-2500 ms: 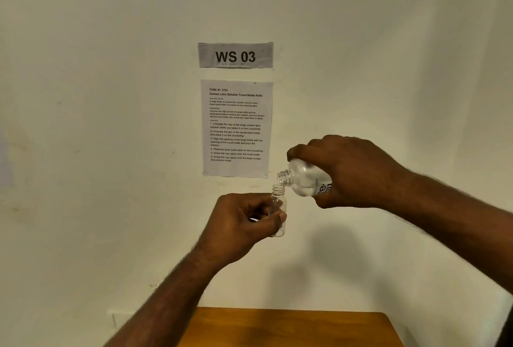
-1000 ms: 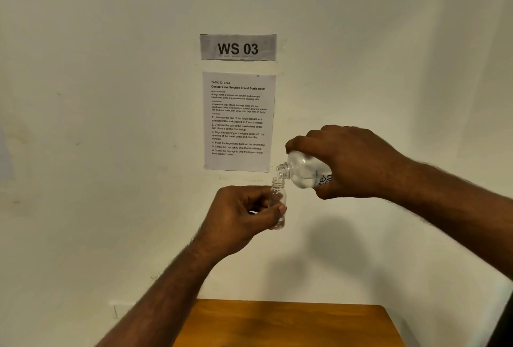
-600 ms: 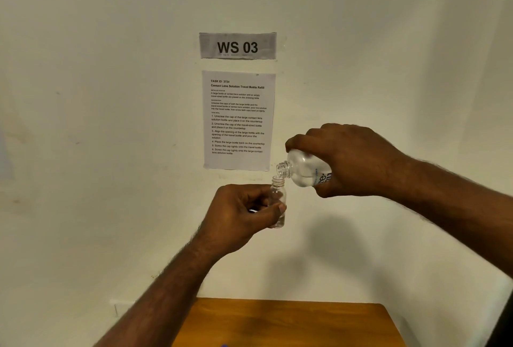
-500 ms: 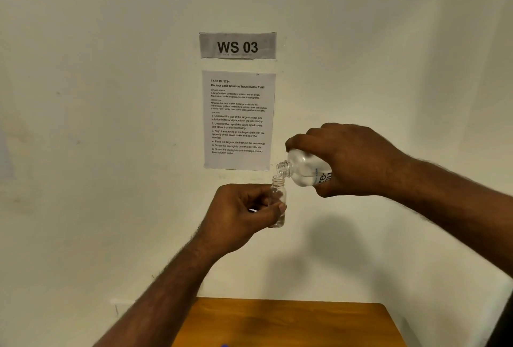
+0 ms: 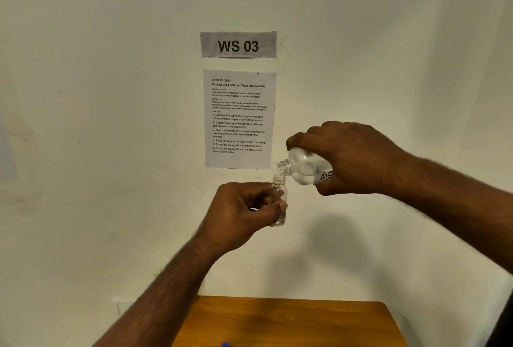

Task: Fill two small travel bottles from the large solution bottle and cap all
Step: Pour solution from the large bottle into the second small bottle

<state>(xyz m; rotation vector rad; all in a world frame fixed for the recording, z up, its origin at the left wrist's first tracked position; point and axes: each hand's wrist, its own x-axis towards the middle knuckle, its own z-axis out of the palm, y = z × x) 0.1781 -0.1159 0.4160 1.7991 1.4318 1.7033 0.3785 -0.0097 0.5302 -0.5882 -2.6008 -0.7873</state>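
Observation:
My left hand (image 5: pixel 244 213) grips a small clear travel bottle (image 5: pixel 278 194), upright and uncapped, held in the air in front of the wall. My right hand (image 5: pixel 352 158) grips the large clear solution bottle (image 5: pixel 304 169), tipped with its open neck pointing down-left just over the small bottle's mouth. Clear liquid sits in the large bottle's lower side. The second travel bottle and the caps are out of view.
A wooden table (image 5: pixel 291 321) shows at the bottom edge, with a small blue thing (image 5: pixel 225 344) at its near edge. On the white wall hang a "WS 03" sign (image 5: pixel 238 44) and a printed task sheet (image 5: pixel 239 119).
Both hands and bottles have risen slightly in view since 2.5 s ago; the large bottle stays tipped over the small bottle's mouth. Almost no change in the last second.

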